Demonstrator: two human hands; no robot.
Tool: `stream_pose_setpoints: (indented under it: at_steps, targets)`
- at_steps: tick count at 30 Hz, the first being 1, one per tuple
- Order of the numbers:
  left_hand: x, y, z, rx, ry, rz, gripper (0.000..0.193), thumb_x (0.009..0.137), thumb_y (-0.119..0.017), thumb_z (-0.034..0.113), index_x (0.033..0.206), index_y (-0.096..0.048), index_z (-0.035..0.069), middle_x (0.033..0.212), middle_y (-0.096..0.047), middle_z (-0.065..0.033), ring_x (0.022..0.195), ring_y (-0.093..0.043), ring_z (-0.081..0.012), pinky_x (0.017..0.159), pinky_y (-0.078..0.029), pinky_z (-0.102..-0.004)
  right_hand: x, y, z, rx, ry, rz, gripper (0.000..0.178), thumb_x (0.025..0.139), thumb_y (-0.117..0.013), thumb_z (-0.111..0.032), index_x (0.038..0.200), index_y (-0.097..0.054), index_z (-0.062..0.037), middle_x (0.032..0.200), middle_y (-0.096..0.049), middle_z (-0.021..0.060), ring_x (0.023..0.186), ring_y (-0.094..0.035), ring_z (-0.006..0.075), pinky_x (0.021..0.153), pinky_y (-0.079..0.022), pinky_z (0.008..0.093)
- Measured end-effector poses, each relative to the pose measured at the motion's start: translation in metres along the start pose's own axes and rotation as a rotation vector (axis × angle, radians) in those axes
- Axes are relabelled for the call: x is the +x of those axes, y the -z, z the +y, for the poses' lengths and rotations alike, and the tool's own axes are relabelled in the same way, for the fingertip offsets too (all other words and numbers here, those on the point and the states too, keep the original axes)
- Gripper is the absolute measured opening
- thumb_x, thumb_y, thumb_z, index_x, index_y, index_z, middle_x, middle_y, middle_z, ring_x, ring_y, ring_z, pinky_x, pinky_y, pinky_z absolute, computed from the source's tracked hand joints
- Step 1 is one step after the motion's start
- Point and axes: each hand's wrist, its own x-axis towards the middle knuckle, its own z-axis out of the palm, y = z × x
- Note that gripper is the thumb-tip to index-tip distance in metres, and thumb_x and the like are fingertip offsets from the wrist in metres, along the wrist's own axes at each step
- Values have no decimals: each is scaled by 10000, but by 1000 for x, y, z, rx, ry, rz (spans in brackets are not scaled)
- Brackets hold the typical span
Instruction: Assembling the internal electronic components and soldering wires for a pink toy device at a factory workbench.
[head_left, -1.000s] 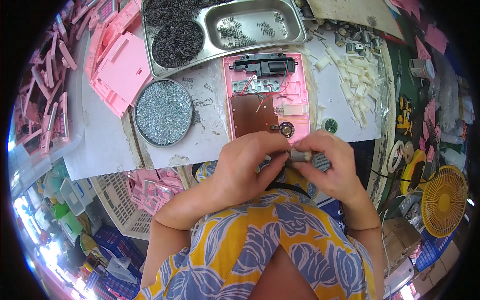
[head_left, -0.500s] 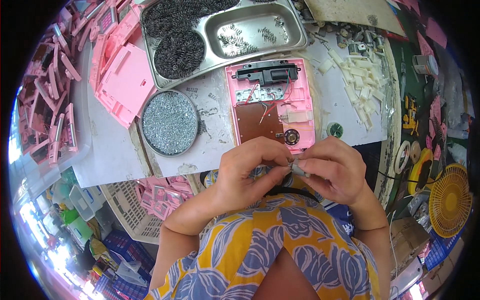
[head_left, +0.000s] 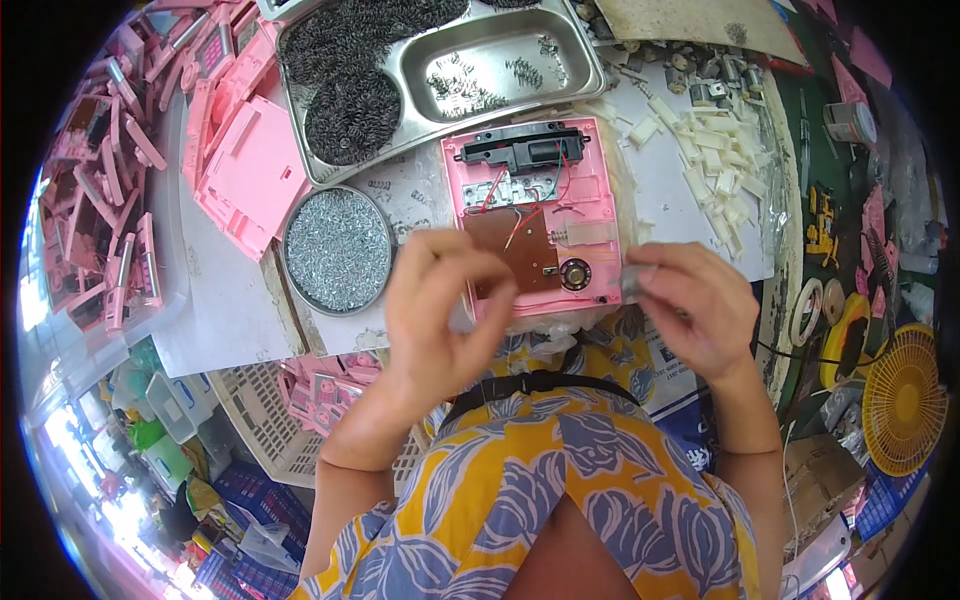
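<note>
A pink plastic housing (head_left: 601, 187) lies on the table in front of me, with a black mechanism (head_left: 522, 150), a brown circuit board (head_left: 500, 240), thin red wires and a small round speaker (head_left: 575, 274) in it. Over the housing's lower left corner hovers my left hand (head_left: 432, 305), somewhat blurred, its fingers apart and nothing visible in them. My right hand (head_left: 700, 300) is beside the lower right corner, pinching a small grey piece (head_left: 632, 282) between thumb and fingers. Its exact kind is too blurred to make out.
A round dish of small screws (head_left: 338, 250) stands left of the housing. Behind is a metal tray (head_left: 410, 160) with dark springs. White plastic parts (head_left: 722, 165) and small motors (head_left: 712, 92) lie at the right; pink shells (head_left: 250, 170) are stacked at the left.
My hands have parted: the left moved left and opened, while the right moved right with the small grey piece that both were fingering. The housing lies still on the table.
</note>
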Motion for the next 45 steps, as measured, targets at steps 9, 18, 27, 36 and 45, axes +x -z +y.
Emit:
stream_pose_setpoints:
  at_steps: [9,18,27,36,45]
  targets:
    - [50,-27,-13,219,-160,-38,197,802,-767,34,996,-737,48,824,-648,-75,787,-622,-224,756,-457,-367,8,-13,35,-19,-3,90,334,737,-807,19,1042,-678,-19,1014,-747,158,821,-729,303,694,-578,351]
    - [14,-18,-33,-60,27,160,176,776,-787,-21,937,-737,31,865,-699,-105,747,-656,-245,667,-520,-344,34,-30,55,-174,-43,-19,314,674,-847,-75,957,-711,-85,1135,-714,48,1148,-561,325,934,-490,408]
    - [20,-14,-29,-117,6,159,148,807,-760,-24,946,-731,18,867,-699,-97,711,-647,-211,632,-502,-312,52,-21,40,-423,-85,-248,220,745,-812,-180,927,-745,-76,1280,-638,89,1266,-461,372,1011,-439,463]
    - [54,3,-14,-225,76,46,86,881,-695,-31,957,-733,-24,915,-711,-83,807,-649,-136,732,-500,-255,62,-38,8,-355,-54,-175,195,709,-800,-125,880,-738,-59,1308,-617,113,1293,-448,411,1042,-420,501]
    - [50,5,-31,-321,53,247,80,873,-720,11,951,-708,2,774,-651,-39,664,-577,-84,593,-455,-248,62,-49,28,-143,-128,-133,101,735,-792,-84,806,-726,-57,1300,-635,89,1309,-424,394,1083,-369,487]
